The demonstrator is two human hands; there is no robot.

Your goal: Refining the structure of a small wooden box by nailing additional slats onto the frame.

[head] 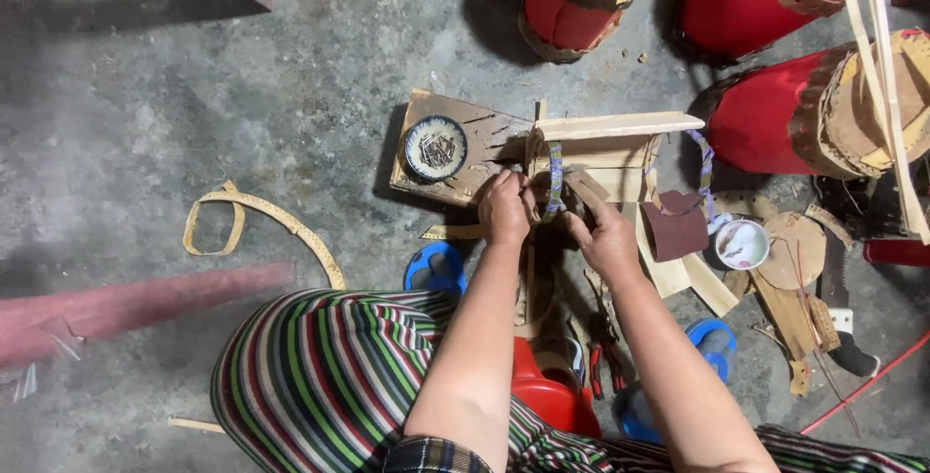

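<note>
On rough concrete, both hands [506, 209] [605, 236] pinch a patterned woven strip [554, 180].

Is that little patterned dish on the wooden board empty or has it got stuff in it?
Not empty: the dish sits upright on the board with small dark pieces piled in its centre.

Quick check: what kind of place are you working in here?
Probably a floor-level craft workshop making drums: bare concrete floor, red drum bodies lying about, and wood strips and offcuts around a wooden work board.
</note>
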